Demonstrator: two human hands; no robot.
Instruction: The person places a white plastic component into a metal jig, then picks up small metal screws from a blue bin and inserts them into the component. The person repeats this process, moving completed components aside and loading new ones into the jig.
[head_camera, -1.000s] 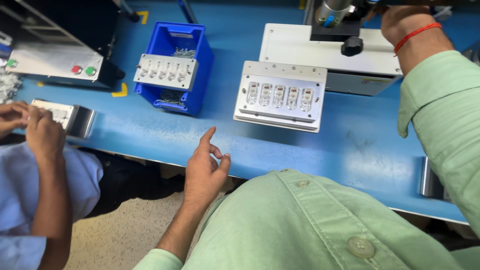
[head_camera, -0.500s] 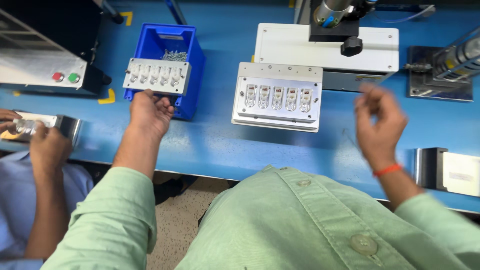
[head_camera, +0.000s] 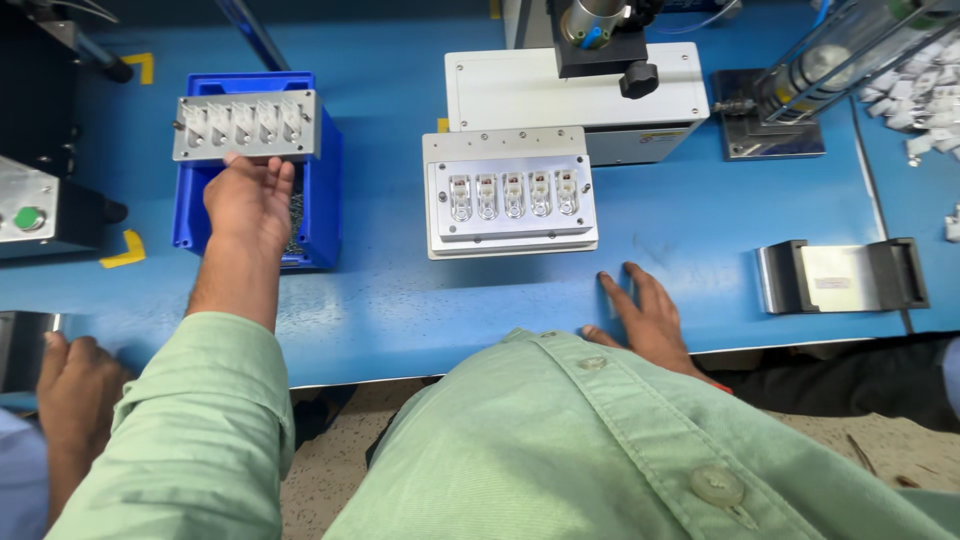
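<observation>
So the left hand (head_camera: 248, 200) is reaching up toward the upper left of the frame, fingers (head_camera: 262, 172) loosely spread and touching the bottom edge of a grey metal fixture plate (head_camera: 246, 126). That plate has a row of five little pockets in it and sits across the top of a blue plastic bin (head_camera: 322, 200). The fingertips are right at the plate's lower rim, thumb side tucked under it, not really a full grip from what I can see. There's something small and metallic down inside the bin, but it's too small to tell what.

The right hand (head_camera: 645, 315) is lying flat on the blue counter (head_camera: 690, 220) at lower centre, fingers spread, holding nothing. Just above it is a second fixture plate (head_camera: 510, 195), same five-pocket style with clear-looking parts in the pockets, sitting on a white base just in front of a white press machine (head_camera: 575, 90).

Label-type stuff: yellow corner marks (head_camera: 125, 250) taped on the counter left of the bin, a green round button (head_camera: 28, 217) on a box at far left, and a small pale rectangular label on the steel bracket (head_camera: 838, 275) at right.

Another person's hand (head_camera: 75, 375) is at the lower left edge.
</observation>
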